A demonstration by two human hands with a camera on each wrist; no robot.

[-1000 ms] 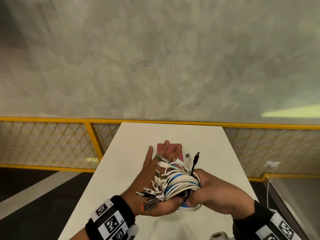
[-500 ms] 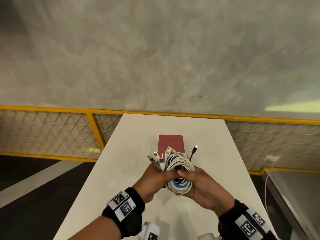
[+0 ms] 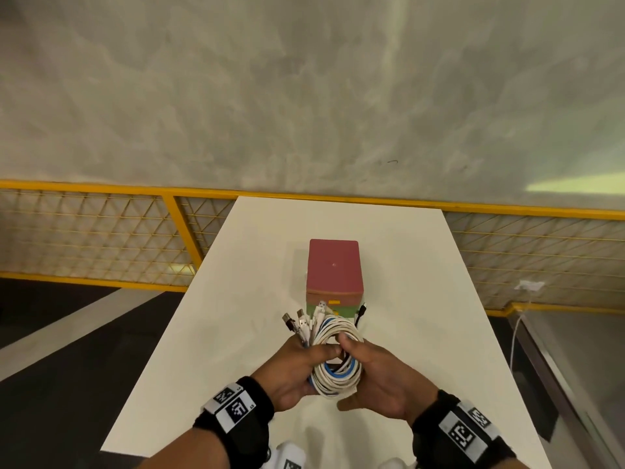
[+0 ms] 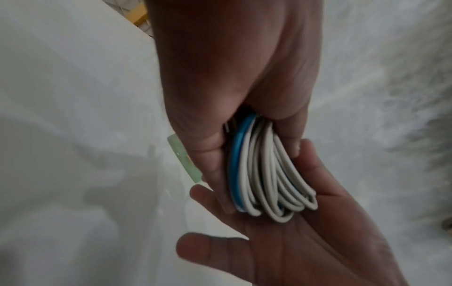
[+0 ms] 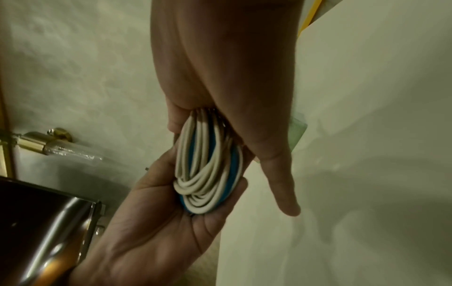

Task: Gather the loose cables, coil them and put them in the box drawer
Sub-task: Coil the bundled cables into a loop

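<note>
A coil of white and blue cables (image 3: 336, 363) is held upright between both hands above the white table (image 3: 236, 299), its plug ends (image 3: 304, 324) fanning up towards the box. My left hand (image 3: 321, 352) grips the coil's left side, thumb over the strands. My right hand (image 3: 348, 346) grips the right side, thumb across the top. The left wrist view shows the coil (image 4: 264, 174) pinched by my left hand (image 4: 244, 151) and resting in the right palm (image 4: 305, 232). The right wrist view shows the same coil (image 5: 208, 170). The box (image 3: 334, 269), red-topped with a green lower part, stands just beyond the plugs.
A yellow mesh fence (image 3: 101, 238) runs behind and beside the table under a concrete wall. A white plug with its cord (image 3: 527, 286) hangs at the right. Dark floor lies left of the table. A shiny metal surface (image 5: 49, 232) shows low in the right wrist view.
One second ago my left palm lay open under the loose bundle; now its fingers are curled round the tightened coil. The coil sits lower and nearer me, uncovering the box.
</note>
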